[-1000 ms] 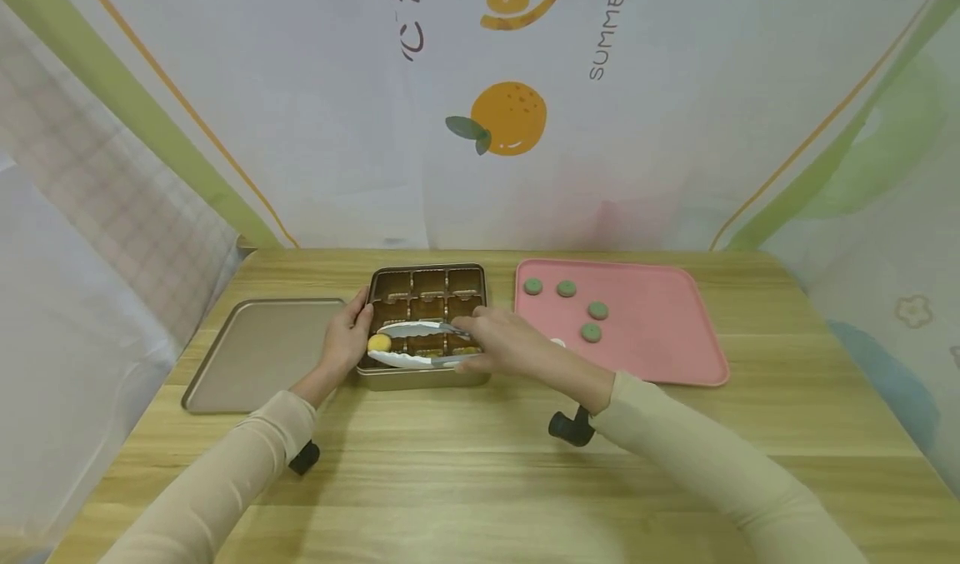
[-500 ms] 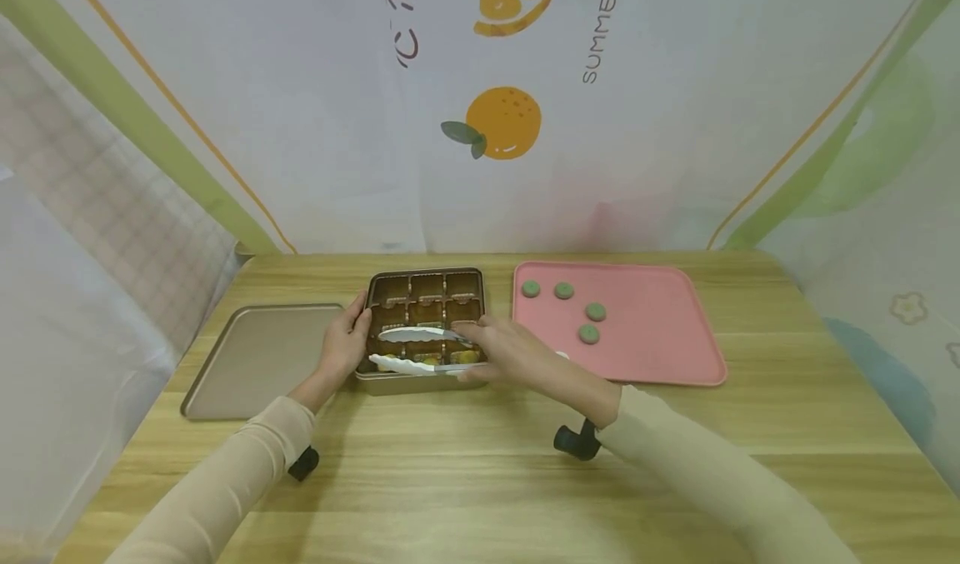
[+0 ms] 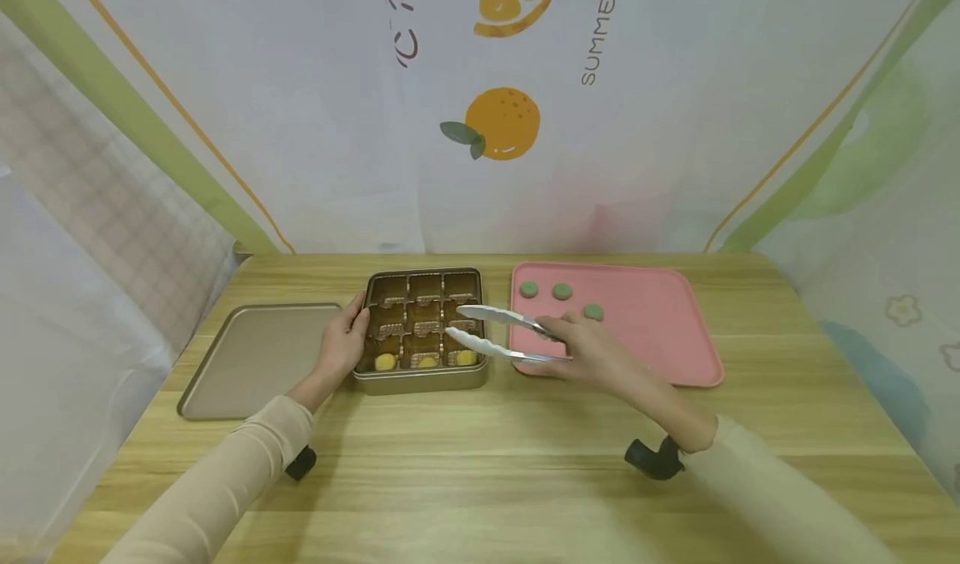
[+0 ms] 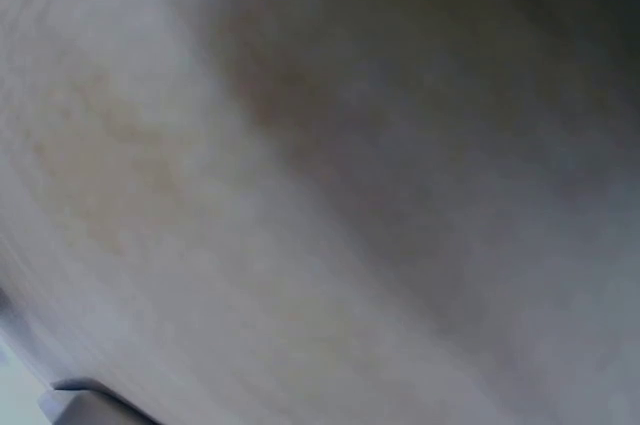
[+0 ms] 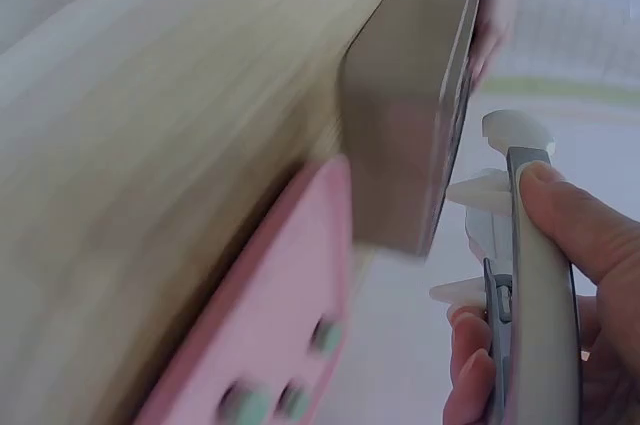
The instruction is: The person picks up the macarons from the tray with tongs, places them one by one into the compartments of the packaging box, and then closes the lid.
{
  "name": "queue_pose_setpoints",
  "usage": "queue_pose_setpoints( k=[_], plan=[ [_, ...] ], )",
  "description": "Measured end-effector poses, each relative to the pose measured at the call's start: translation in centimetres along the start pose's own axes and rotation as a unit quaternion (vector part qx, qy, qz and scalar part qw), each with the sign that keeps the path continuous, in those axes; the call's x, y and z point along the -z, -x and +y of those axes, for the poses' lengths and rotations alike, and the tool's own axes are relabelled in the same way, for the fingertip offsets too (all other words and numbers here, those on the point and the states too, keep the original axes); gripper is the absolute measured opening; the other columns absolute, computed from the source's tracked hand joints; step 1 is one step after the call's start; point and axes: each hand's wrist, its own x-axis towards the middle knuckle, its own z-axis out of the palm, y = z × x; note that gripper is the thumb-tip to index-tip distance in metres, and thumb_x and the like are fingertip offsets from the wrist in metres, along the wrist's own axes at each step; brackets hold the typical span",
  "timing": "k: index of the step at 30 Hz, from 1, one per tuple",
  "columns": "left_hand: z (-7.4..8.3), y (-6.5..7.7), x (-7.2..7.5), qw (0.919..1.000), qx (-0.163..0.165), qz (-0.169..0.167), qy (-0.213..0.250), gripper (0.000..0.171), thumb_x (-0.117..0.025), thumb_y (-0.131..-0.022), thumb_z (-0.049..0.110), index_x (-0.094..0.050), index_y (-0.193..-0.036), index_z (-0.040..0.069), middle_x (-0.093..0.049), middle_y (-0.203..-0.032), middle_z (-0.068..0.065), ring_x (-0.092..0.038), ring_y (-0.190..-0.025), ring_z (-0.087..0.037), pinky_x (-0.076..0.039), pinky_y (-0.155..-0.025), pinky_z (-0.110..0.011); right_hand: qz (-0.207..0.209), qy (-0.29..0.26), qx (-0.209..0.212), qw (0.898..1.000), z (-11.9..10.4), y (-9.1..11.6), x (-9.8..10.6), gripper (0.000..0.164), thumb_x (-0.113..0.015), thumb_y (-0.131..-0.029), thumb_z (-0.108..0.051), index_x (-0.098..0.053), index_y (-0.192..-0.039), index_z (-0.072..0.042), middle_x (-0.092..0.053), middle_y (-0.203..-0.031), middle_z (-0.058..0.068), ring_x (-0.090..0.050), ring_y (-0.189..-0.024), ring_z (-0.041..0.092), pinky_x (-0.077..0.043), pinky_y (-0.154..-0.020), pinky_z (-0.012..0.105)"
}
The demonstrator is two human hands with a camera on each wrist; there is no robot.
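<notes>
My left hand (image 3: 344, 349) grips the left side of an open brown-gold tin (image 3: 420, 381), which has a clear divided insert. Three small yellow round cakes (image 3: 386, 362) lie in its front row, one per compartment. With my right hand (image 3: 588, 351) I hold a pair of tongs (image 3: 491, 349) with white tips, spread and with nothing between them. The tips point left, overlapping the tin's right side, while the hand is over a pink tray (image 3: 652, 331). Small green round cakes (image 3: 562, 291) lie on this tray. The left wrist view is a blur of close skin.
A flat tan metal tray or lid (image 3: 258, 364) lies left of the tin on the wooden table (image 3: 450, 481). A printed cloth (image 3: 337, 131) hangs behind the table. In the right wrist view, the pink tray (image 5: 290, 295) stands close to the tin (image 5: 400, 105).
The tongs have let go of a yellow round cake in the front left compartment. My right hand has drawn them rightward, toward the pink tray. The left hand has stayed on the tin.
</notes>
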Motion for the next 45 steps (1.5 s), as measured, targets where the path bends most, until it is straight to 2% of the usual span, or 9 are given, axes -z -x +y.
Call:
queue_pose_setpoints(
  k=[3, 9, 14, 19, 24, 27, 32, 45],
  plan=[
    [0.0, 0.0, 0.0, 1.0000, -0.003, 0.001, 0.000, 0.050, -0.031, -0.104, 0.020, -0.019, -0.149, 0.003, -0.020, -0.155, -0.014, -0.019, -0.142, -0.034, -0.021, -0.116, -0.045, 0.024, 0.014, 0.001, 1.000, 2.3, 1.7, 0.8, 0.043, -0.079, -0.076, -0.024, -0.064, -0.112, -0.007, -0.062, -0.087, 0.009, -0.045, -0.067, 0.013, -0.041, -0.053, 0.020],
    [0.0, -0.1, 0.0, 1.0000, -0.004, 0.003, -0.003, 0.049, -0.031, -0.104, 0.020, -0.020, -0.149, 0.002, -0.020, -0.155, -0.014, -0.019, -0.142, -0.035, -0.021, -0.116, -0.046, 0.041, 0.055, -0.036, 0.997, 6.2, 5.3, 2.0, 0.044, -0.079, -0.076, -0.021, -0.063, -0.112, -0.002, -0.064, -0.086, 0.012, -0.045, -0.062, 0.010, -0.040, -0.051, 0.020],
    [-0.1, -0.1, 0.0, 1.0000, -0.003, 0.007, -0.006, 0.049, -0.032, -0.104, 0.019, -0.021, -0.149, 0.002, -0.021, -0.154, -0.014, -0.019, -0.142, -0.034, -0.021, -0.116, -0.045, 0.065, 0.069, -0.035, 0.995, 8.2, 7.9, 2.6, 0.054, -0.081, -0.072, -0.018, -0.060, -0.116, 0.007, -0.062, -0.080, 0.012, -0.043, -0.060, 0.007, -0.037, -0.048, 0.019],
    [-0.1, -0.1, 0.0, 0.9999, 0.005, 0.008, -0.005, 0.049, -0.032, -0.104, 0.020, -0.021, -0.149, 0.003, -0.021, -0.154, -0.013, -0.019, -0.142, -0.032, -0.020, -0.117, -0.043, 0.070, 0.064, -0.042, 0.995, 9.4, 9.5, 3.0, 0.050, -0.078, -0.075, -0.016, -0.059, -0.115, 0.009, -0.051, -0.072, 0.004, -0.035, -0.057, 0.005, -0.030, -0.045, 0.018],
    [-0.2, -0.1, 0.0, 0.9999, 0.007, 0.007, -0.006, 0.049, -0.031, -0.104, 0.019, -0.021, -0.149, 0.003, -0.021, -0.155, -0.013, -0.019, -0.142, -0.032, -0.019, -0.117, -0.043, 0.071, 0.073, -0.044, 0.994, 9.9, 10.4, 3.3, 0.047, -0.078, -0.075, -0.016, -0.060, -0.112, 0.008, -0.041, -0.064, -0.001, -0.031, -0.054, 0.003, -0.028, -0.042, 0.017],
    [-0.2, -0.1, 0.0, 0.9999, 0.008, 0.006, -0.006, 0.049, -0.032, -0.104, 0.019, -0.021, -0.149, 0.004, -0.020, -0.155, -0.013, -0.018, -0.142, -0.032, -0.020, -0.117, -0.043, 0.077, 0.082, -0.039, 0.993, 10.1, 10.7, 3.3, 0.047, -0.079, -0.074, -0.015, -0.061, -0.110, 0.008, -0.041, -0.064, -0.002, -0.031, -0.054, 0.003, -0.029, -0.042, 0.017],
    [-0.3, -0.2, 0.0, 0.9999, 0.009, 0.009, -0.010, 0.049, -0.032, -0.104, 0.020, -0.022, -0.149, 0.004, -0.021, -0.154, -0.013, -0.019, -0.142, -0.032, -0.020, -0.117, -0.042, 0.085, 0.098, -0.031, 0.991, 10.2, 11.0, 3.1, 0.044, -0.080, -0.071, -0.013, -0.062, -0.105, 0.008, -0.043, -0.065, 0.000, -0.033, -0.057, 0.005, -0.030, -0.044, 0.017],
    [-0.1, -0.1, -0.1, 0.9999, 0.005, 0.008, -0.014, 0.049, -0.032, -0.104, 0.021, -0.021, -0.150, 0.005, -0.020, -0.155, -0.012, -0.019, -0.142, -0.032, -0.021, -0.116, -0.046, 0.056, 0.099, -0.077, 0.991, 10.1, 10.9, 3.0, 0.053, -0.079, -0.074, -0.016, -0.058, -0.115, 0.011, -0.052, -0.075, 0.007, -0.041, -0.062, 0.013, -0.032, -0.049, 0.021]
  ],
)
